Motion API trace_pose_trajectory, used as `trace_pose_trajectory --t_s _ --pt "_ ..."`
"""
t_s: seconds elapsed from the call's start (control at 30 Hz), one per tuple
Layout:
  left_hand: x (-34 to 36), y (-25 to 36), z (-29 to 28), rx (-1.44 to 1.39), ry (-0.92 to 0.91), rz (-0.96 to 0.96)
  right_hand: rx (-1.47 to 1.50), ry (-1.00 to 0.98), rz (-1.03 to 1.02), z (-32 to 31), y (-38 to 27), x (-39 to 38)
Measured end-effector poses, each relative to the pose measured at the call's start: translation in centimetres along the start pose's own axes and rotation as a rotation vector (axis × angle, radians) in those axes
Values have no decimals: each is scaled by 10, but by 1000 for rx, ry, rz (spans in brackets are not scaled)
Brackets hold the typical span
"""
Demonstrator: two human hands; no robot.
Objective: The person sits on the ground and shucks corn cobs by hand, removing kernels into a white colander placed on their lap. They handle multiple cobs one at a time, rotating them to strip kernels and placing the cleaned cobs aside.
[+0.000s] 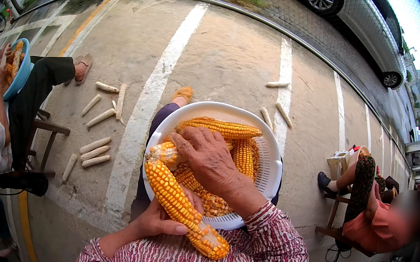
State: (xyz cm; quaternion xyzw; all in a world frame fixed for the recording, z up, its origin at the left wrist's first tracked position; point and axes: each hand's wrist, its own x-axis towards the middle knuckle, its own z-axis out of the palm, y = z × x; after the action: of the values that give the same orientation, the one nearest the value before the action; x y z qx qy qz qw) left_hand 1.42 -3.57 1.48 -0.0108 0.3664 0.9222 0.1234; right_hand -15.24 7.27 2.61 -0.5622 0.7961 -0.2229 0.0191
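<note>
No readable text or signs

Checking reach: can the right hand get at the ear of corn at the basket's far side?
Probably yes: the far ear lies on top, just past the right hand. Nothing seems in the way, though that hand looks busy beside the held ear.

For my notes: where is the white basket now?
In the head view, the white basket is central, before the patterned shirt, with the right hand above it.
</note>
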Motion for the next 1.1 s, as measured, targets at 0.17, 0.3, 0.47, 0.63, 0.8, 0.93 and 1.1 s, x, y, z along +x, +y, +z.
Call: trace_pose_trajectory --t_s 0.17,0.3,0.47,0.63,0.8,0.93,1.1 --pt "-2 -9 -9 12 -6 6 99 84 111 -14 1 -22" --pt "-3 -8 -8 13 25 13 159 215 274 -46 22 -65" --pt "-1 -4 1 71 103 4 93 112 581 -38 25 -112" --pt "0 -4 -3 51 56 -20 12 1 748 -14 12 -119" --pt "2 -3 -2 104 62 -18 87 45 801 -6 18 -122" --pt "4 -4 4 132 125 -12 70 185 691 -2 22 -127" --pt "2 -4 0 71 68 -27 57 267 641 2 19 -129"
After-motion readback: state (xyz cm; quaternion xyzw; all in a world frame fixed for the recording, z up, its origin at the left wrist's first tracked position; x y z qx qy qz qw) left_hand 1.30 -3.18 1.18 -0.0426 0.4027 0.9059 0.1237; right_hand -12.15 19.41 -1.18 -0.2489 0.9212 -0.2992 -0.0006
